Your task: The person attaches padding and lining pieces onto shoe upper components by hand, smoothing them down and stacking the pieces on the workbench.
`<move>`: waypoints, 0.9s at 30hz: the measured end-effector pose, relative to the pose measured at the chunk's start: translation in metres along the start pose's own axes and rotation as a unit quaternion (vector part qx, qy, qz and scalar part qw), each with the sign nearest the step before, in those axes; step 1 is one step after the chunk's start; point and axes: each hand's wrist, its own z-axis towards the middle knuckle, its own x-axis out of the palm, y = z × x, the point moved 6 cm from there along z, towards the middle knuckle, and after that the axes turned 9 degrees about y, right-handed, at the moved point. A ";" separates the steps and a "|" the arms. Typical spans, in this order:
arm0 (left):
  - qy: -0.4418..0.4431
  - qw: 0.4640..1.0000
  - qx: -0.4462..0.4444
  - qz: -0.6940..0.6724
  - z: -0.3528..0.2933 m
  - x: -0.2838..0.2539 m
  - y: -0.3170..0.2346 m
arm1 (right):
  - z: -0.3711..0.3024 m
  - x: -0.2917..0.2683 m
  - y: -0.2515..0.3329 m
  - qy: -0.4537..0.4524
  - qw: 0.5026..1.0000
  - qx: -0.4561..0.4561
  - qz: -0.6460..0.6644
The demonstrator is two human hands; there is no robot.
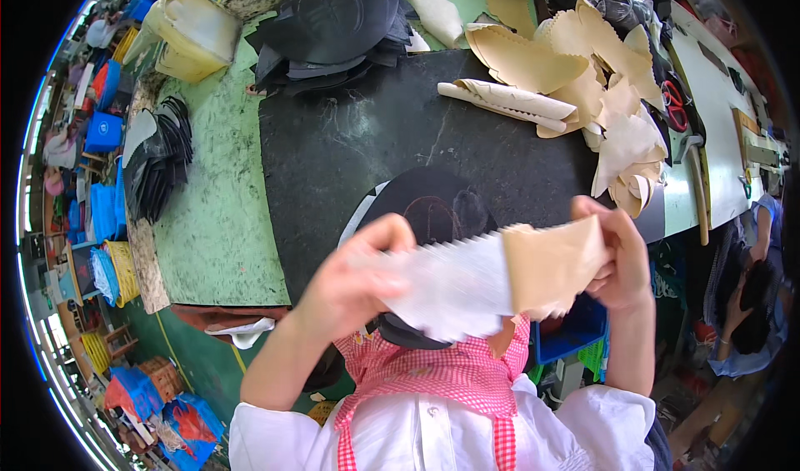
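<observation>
In front of my chest I stretch a zigzag-edged piece of sheet material between my hands; it is whitish on the left (454, 284) and tan on the right (550, 267). My left hand (358, 275) pinches the whitish end, slightly blurred. Fingers of my right hand (621, 259) are closed around the tan end. Whether this is one piece folded over or two joined pieces, I cannot tell. Just beyond and partly behind it lies a rounded black piece (429, 200) with a curved reddish outline, over the near edge of the black mat (367, 138).
Tan zigzag-edged pieces (533, 59) are heaped at the far right, beside red-handled scissors (675, 109) and a hammer (698, 188). Black pieces are stacked at the back (333, 25) and left (158, 159). A yellowish container (196, 34) stands far left. Another person (754, 288) sits at right.
</observation>
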 end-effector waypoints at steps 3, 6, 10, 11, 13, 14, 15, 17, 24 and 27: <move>-0.031 0.999 0.000 -0.006 -0.002 -0.005 -0.009 | -0.033 0.002 0.025 -0.256 0.798 -0.107 -0.534; -0.021 0.991 -0.021 0.127 -0.009 -0.004 0.003 | -0.020 0.029 0.021 -0.224 0.760 -0.171 -0.586; 0.015 0.989 -0.029 0.145 -0.003 0.010 0.002 | 0.009 0.057 0.007 -0.063 0.739 -0.245 -0.624; 0.033 0.993 -0.025 0.107 0.000 0.014 0.002 | 0.012 0.053 0.000 -0.049 0.774 -0.139 -0.616; 0.039 0.994 -0.044 0.097 -0.005 0.017 -0.002 | 0.013 0.039 -0.012 -0.024 0.852 -0.018 -0.523; 0.035 0.994 -0.043 0.097 -0.009 0.013 -0.001 | 0.007 0.040 -0.006 -0.032 0.851 -0.051 -0.522; 0.004 0.996 -0.037 0.076 -0.014 0.007 0.000 | -0.001 0.039 0.003 -0.072 0.774 -0.043 -0.627; -0.057 0.998 -0.001 0.024 -0.023 -0.004 -0.011 | -0.017 0.029 0.020 -0.178 0.654 -0.024 -0.735; 0.101 0.986 -0.030 0.125 -0.007 0.028 -0.003 | 0.015 0.048 -0.010 0.002 0.863 -0.091 -0.496; 0.097 0.985 -0.038 0.139 -0.005 0.035 -0.004 | 0.017 0.058 -0.018 0.023 0.819 0.058 -0.570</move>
